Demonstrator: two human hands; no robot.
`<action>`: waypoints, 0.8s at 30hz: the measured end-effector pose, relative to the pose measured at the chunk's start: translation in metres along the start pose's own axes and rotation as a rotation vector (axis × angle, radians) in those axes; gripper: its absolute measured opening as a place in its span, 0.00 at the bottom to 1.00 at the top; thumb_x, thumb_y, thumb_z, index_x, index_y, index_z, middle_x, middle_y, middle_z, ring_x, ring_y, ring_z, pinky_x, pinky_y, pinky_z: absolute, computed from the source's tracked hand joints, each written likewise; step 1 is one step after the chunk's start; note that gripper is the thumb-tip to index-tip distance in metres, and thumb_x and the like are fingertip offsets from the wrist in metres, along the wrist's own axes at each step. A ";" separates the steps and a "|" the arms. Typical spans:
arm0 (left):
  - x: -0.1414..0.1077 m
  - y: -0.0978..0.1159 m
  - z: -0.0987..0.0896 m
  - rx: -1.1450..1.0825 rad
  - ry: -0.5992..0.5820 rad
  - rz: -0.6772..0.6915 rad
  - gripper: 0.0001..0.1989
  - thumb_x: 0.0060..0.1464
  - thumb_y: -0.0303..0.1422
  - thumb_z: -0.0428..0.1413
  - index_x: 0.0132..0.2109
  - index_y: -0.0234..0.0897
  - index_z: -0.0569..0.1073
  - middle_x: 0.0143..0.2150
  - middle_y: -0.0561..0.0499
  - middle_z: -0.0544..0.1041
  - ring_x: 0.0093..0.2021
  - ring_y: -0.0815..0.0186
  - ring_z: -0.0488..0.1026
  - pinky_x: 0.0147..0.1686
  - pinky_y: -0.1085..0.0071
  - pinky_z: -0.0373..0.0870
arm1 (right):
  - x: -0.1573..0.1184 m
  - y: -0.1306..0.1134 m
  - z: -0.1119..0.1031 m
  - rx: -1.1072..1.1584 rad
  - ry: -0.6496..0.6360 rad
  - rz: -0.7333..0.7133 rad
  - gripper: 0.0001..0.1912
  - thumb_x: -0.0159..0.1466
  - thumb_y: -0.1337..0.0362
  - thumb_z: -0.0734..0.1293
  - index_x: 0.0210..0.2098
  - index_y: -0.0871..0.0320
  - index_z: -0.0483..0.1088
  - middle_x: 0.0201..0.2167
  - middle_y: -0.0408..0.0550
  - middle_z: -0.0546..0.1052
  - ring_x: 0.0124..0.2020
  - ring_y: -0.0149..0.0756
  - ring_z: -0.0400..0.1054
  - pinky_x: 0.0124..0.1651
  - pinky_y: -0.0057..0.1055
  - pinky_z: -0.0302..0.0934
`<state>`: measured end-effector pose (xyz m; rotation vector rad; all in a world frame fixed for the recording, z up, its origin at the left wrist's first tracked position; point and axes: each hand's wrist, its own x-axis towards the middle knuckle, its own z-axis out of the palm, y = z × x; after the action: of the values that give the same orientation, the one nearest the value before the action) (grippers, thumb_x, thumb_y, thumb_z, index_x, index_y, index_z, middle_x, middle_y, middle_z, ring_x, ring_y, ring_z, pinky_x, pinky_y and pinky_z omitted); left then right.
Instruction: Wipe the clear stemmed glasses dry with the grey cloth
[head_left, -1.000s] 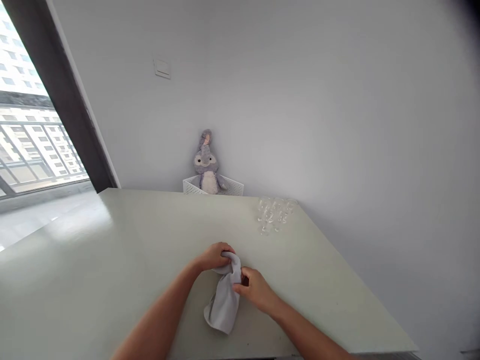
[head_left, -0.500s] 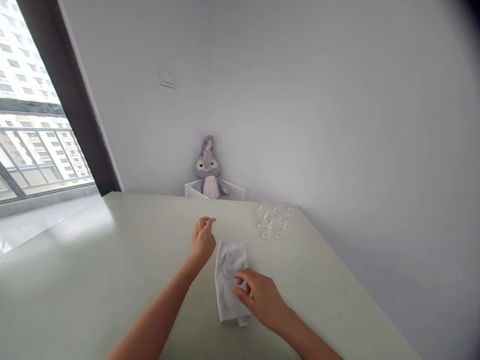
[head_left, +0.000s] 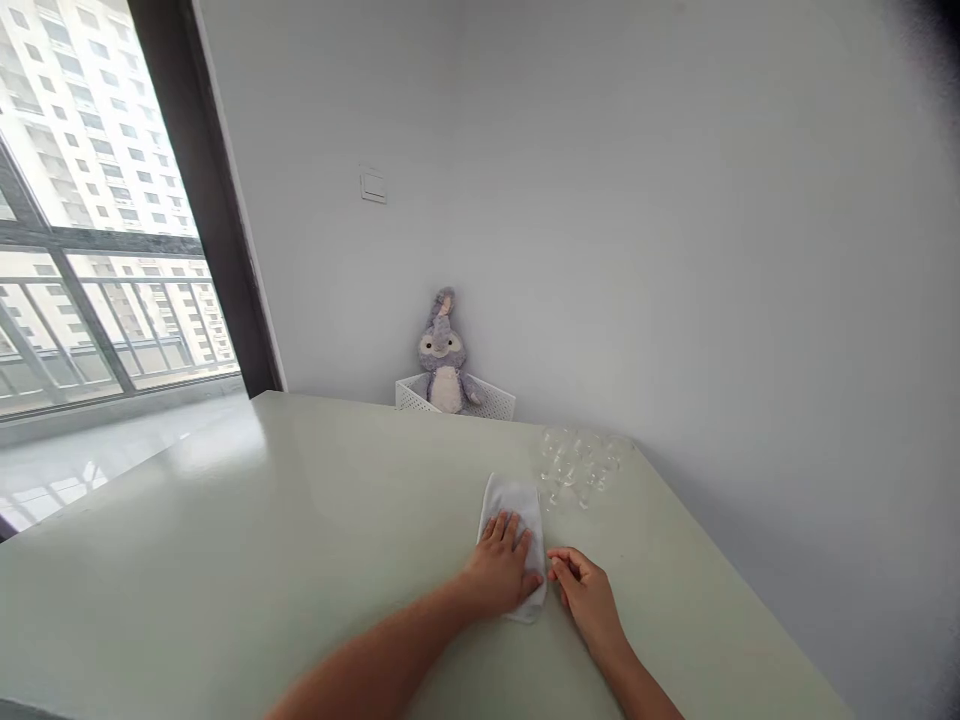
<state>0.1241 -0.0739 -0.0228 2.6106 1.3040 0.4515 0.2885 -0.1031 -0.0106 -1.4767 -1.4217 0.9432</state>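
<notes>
A folded white cloth (head_left: 529,498) lies flat on the pale green table (head_left: 315,510). My left hand (head_left: 501,572) rests palm down on the cloth with fingers spread, covering its middle and lower left. Just off the cloth's right edge is my right hand (head_left: 589,592), its fingers curled in toward the thumb, with nothing visible in them. Several small clear stemmed glasses (head_left: 566,470) stand in a group beyond the cloth, to the right.
A grey plush rabbit (head_left: 444,370) sits in a white perforated basket (head_left: 495,402) behind the table's far edge. Walls run along the back and right. At left a dark-framed window (head_left: 112,300) looks onto tall buildings.
My left hand has come back and down onto the cloth, now flat on it. The right hand has moved off the cloth to its right, fingers drawn in. The view has shifted slightly left.
</notes>
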 end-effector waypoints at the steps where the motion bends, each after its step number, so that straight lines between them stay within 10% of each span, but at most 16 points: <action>1: 0.010 -0.009 -0.001 0.000 0.002 0.000 0.32 0.54 0.48 0.38 0.60 0.31 0.52 0.63 0.38 0.45 0.62 0.49 0.38 0.57 0.54 0.40 | 0.000 0.001 0.000 0.001 -0.001 0.004 0.14 0.56 0.56 0.57 0.32 0.57 0.68 0.22 0.42 0.69 0.15 0.30 0.57 0.20 0.28 0.52; 12: 0.050 -0.148 -0.043 -0.067 0.068 -0.246 0.28 0.50 0.46 0.46 0.55 0.35 0.60 0.61 0.39 0.53 0.61 0.52 0.45 0.56 0.55 0.42 | -0.003 0.002 0.000 -0.093 -0.006 0.025 0.14 0.55 0.55 0.56 0.30 0.55 0.69 0.21 0.43 0.69 0.17 0.32 0.58 0.21 0.30 0.54; 24: -0.126 -0.305 -0.154 0.127 0.174 -1.009 0.30 0.50 0.44 0.44 0.56 0.28 0.58 0.62 0.33 0.48 0.61 0.45 0.41 0.54 0.50 0.43 | -0.008 -0.008 -0.002 -0.046 -0.005 0.096 0.15 0.53 0.55 0.59 0.31 0.57 0.71 0.22 0.44 0.71 0.16 0.29 0.57 0.20 0.27 0.52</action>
<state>-0.2288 0.0115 0.0070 1.6491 2.4866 0.4028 0.2867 -0.1117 -0.0029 -1.5891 -1.3948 0.9791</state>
